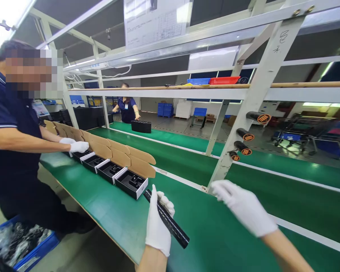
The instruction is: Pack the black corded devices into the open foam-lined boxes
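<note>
My left hand [158,223], in a white glove, is closed around a long black cylinder [171,222] with faint bands along its length. It holds the cylinder at a slant above the green table, just in front of the nearest open box [132,183]. My right hand [239,204], also gloved, is over the table to the right, near the foot of the white post. Motion blurs its fingers, which look loosely stretched out, and nothing shows in them. Higher on that post, several short black cylinders [245,135] with orange-marked ends stick out.
Several open boxes with brown lids [143,166] and black inserts line the table [107,211] leftward. A co-worker's gloved hands [79,146] reach into one. Another person [126,109] stands farther back by a black block [141,126]. A blue crate [36,251] sits on the floor.
</note>
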Demonstrator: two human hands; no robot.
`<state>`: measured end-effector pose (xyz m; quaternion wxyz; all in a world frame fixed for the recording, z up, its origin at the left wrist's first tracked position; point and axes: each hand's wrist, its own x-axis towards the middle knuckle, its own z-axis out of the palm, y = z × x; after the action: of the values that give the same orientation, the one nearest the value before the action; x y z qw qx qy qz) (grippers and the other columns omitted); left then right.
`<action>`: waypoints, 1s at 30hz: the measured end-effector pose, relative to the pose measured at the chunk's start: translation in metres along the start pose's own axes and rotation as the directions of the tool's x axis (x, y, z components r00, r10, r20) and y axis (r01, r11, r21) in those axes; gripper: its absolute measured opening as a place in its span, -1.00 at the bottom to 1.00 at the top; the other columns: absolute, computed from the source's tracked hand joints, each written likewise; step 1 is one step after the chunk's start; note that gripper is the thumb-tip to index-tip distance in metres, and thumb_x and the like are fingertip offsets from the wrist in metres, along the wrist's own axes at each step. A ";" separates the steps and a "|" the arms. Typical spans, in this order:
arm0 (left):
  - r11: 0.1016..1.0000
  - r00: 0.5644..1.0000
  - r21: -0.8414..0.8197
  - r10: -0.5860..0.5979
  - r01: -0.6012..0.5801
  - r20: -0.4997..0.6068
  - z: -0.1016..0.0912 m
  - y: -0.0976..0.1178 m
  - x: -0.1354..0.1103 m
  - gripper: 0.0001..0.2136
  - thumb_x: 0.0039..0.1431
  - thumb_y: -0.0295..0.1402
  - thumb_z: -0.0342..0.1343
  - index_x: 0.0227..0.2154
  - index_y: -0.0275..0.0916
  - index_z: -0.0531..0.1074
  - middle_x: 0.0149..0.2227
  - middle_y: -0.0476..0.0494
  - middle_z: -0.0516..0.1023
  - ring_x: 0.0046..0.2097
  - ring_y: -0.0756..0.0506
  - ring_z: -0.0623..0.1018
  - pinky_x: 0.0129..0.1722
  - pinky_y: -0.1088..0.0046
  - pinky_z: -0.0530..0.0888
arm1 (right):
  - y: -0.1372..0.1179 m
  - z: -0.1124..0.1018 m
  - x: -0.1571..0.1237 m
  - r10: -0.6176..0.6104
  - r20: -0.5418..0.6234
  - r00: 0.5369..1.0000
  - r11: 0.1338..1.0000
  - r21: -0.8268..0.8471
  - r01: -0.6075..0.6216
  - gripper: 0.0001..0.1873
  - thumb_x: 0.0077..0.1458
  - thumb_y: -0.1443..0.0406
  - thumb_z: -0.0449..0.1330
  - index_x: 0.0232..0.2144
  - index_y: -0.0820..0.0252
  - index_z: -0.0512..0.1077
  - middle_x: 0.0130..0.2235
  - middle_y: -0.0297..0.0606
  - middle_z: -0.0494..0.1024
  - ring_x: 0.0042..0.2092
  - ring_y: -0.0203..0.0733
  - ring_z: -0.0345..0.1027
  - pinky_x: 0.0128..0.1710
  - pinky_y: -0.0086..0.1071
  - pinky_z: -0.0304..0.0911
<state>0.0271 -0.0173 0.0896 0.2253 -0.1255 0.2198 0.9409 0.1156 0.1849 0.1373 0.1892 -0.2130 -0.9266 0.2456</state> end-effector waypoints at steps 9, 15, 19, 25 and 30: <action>0.970 0.999 0.241 0.031 -0.026 -0.018 -0.010 -0.021 -0.019 -0.48 0.09 0.16 0.13 -0.57 -0.18 0.13 -0.52 0.01 0.36 -0.38 0.01 0.44 -0.42 0.58 0.38 | -0.060 0.097 -0.077 -0.066 0.348 0.935 0.997 0.065 0.046 -0.75 0.14 0.11 0.05 -0.25 0.04 0.45 -0.28 -0.28 0.61 -0.30 -0.07 0.45 -0.30 -0.29 0.27; 0.985 0.987 0.064 -0.157 0.158 -0.029 -0.005 -0.015 -0.028 -0.53 0.03 0.07 0.26 -0.53 -0.16 0.18 -0.63 0.15 0.12 -0.54 0.04 0.33 -0.53 0.56 0.35 | -0.048 0.094 -0.085 -0.251 0.299 0.921 0.956 0.226 0.187 -0.75 0.11 0.07 0.05 -0.38 0.04 0.41 -0.35 -0.29 0.56 -0.36 -0.09 0.37 -0.30 -0.27 0.27; 0.963 0.980 -0.181 -0.193 0.198 0.045 -0.004 0.007 -0.017 -0.66 0.18 -0.11 0.22 -0.48 -0.19 0.22 -0.65 0.20 0.06 -0.62 0.13 0.21 -0.61 0.65 0.26 | -0.024 0.076 -0.086 -0.260 0.207 0.943 0.929 0.320 0.186 -0.60 0.10 -0.09 0.05 -0.44 0.05 0.41 -0.40 -0.30 0.51 -0.33 -0.10 0.34 -0.20 -0.21 0.28; 0.956 0.995 -0.277 -0.089 0.099 0.048 -0.016 0.036 0.001 -0.69 0.28 -0.17 0.12 -0.49 -0.19 0.20 -0.66 0.21 0.02 -0.66 0.14 0.13 -0.64 0.65 0.26 | 0.028 0.023 -0.044 0.307 -0.039 0.951 0.673 0.716 -0.188 -0.40 0.12 -0.26 -0.04 -0.37 0.10 0.37 -0.57 -0.37 0.33 -0.54 -0.23 0.12 -0.54 -0.36 0.12; 0.955 0.980 -0.230 -0.198 0.189 -0.015 -0.023 0.015 -0.003 -0.69 0.32 -0.18 0.07 -0.50 -0.21 0.21 -0.66 0.20 0.02 -0.67 0.14 0.16 -0.67 0.66 0.24 | 0.045 -0.009 0.023 0.297 0.075 0.952 0.432 0.878 -0.204 -0.45 0.17 -0.19 -0.01 -0.41 0.15 0.34 -0.64 -0.51 0.10 -0.67 -0.40 -0.28 -0.70 -0.46 -0.19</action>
<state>0.0260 -0.0415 0.0756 0.2962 -0.1889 0.1014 0.9308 0.1144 0.2355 0.1262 0.2743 -0.2314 -0.6172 0.7002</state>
